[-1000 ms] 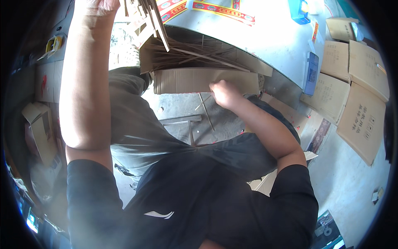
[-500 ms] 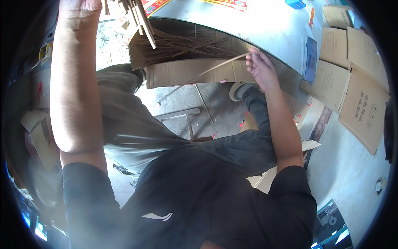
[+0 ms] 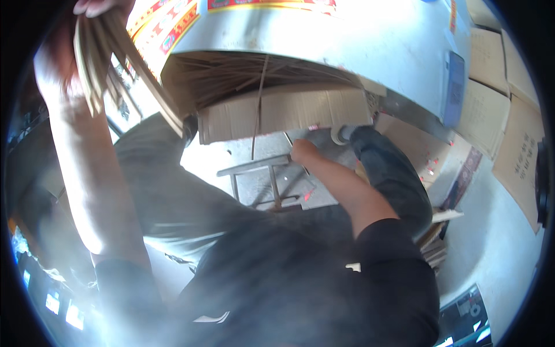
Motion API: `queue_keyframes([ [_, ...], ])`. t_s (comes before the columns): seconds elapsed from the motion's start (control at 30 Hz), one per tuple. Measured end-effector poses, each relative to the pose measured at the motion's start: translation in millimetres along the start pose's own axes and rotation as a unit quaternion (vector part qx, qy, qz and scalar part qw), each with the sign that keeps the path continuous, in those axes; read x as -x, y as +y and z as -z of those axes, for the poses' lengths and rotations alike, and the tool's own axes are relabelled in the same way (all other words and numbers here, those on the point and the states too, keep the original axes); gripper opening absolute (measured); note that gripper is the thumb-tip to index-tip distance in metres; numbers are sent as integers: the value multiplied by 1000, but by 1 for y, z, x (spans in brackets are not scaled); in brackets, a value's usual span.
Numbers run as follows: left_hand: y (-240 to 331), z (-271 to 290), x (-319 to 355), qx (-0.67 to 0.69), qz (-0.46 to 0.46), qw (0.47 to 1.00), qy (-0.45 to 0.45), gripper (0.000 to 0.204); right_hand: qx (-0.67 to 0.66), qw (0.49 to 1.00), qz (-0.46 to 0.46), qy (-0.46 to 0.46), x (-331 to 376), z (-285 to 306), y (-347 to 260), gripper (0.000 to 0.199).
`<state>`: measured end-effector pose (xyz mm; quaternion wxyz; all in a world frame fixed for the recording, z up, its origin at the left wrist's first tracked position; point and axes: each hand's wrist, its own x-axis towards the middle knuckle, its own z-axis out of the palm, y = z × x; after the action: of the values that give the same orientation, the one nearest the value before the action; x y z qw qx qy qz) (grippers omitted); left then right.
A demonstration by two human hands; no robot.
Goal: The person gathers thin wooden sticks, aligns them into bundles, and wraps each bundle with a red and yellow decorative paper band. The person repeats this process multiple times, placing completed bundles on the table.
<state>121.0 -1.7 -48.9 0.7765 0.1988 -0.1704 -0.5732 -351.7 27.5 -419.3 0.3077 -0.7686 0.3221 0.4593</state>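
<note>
At the upper left, my raised left hand (image 3: 59, 65) is closed around a bundle of thin, flat brown sticks (image 3: 93, 61), which hang down with their ends splayed. Part of this hand is blurred and cut off by the picture's edge. Low over the floor, in front of the cardboard box (image 3: 228, 118), my right hand (image 3: 303, 151) is balled up. A thin stick (image 3: 307, 171) shows on either side of it; the fingertips themselves are hidden. Many brown sticks (image 3: 231, 72) lie inside the box. One single stick (image 3: 259, 110) slants over its front wall, lower end outside.
Beyond the box stands a pale table (image 3: 370, 46) with red and yellow printed strips (image 3: 176, 29) and a phone (image 3: 454, 87) at its edge. A frame-like stool (image 3: 254, 166) is on the floor between my legs. Cardboard cartons (image 3: 483, 115) are stacked at the right.
My right hand has let go of the stick it held, which now leans over the box front, and has moved down and left to the floor stick. The left-hand bundle has shifted left.
</note>
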Motion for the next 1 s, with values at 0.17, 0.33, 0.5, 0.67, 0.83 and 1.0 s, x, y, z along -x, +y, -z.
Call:
queue_keyframes([
  [0.17, 21, -12, -9, -28, 126, 989, 67, 20, -104, 928, -33, 357, -92, -84, -11, 28],
  [0.33, 45, -8, -8, 11, 140, 987, 82, 18, -59, 924, 156, 344, -81, -88, -17, 26],
  [0.5, 12, -38, -1, 20, 70, 997, 31, 17, 51, 890, 453, 29, -5, -28, -53, 18],
  [0.67, -17, -37, -5, 46, 16, 997, -56, 28, 56, 831, 542, 113, 135, 108, -102, 10],
  [0.83, -38, -40, -19, -59, -18, 998, -13, 15, 168, 754, 534, 343, 192, 219, -107, 20],
  [1.0, -41, -32, -18, -67, -19, 997, -12, 17, 149, 745, 405, 509, 182, 267, -98, 31],
])
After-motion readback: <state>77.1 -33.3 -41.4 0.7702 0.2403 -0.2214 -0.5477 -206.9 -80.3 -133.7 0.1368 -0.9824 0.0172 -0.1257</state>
